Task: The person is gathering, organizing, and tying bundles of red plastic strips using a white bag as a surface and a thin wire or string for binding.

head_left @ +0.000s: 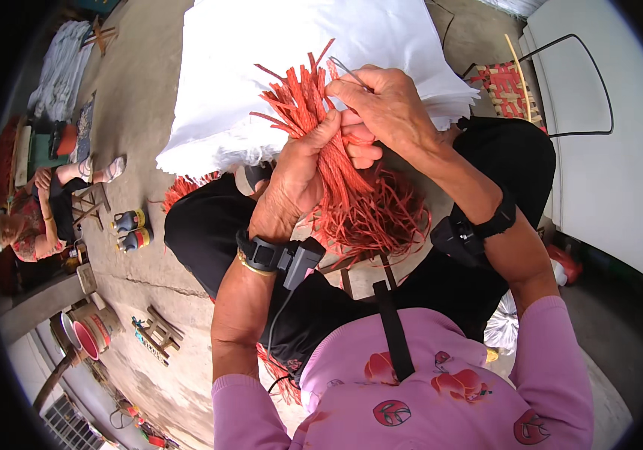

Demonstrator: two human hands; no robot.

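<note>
A thick bundle of flat red woven-looking strands (342, 176) is gripped in my left hand (299, 165), fingers wrapped round its middle. The upper ends fan out above the thumb, over a white sheet. At the top of the bundle my right hand (389, 105) is closed in a pinch on a thin grey metal tool (348, 70), its tip beside the strand ends. The tool's handle end is hidden by the fingers. Below both hands, a loose tangle of red strands (381, 225) hangs between my knees.
The white sheets (239, 82) lie stacked in front of me. A woven-seat metal chair (505, 86) stands at the right beside a white panel (614, 150). To the left are a seated person (36, 217), two dark bottles (132, 230), a small wooden stool (158, 334) and buckets (85, 337).
</note>
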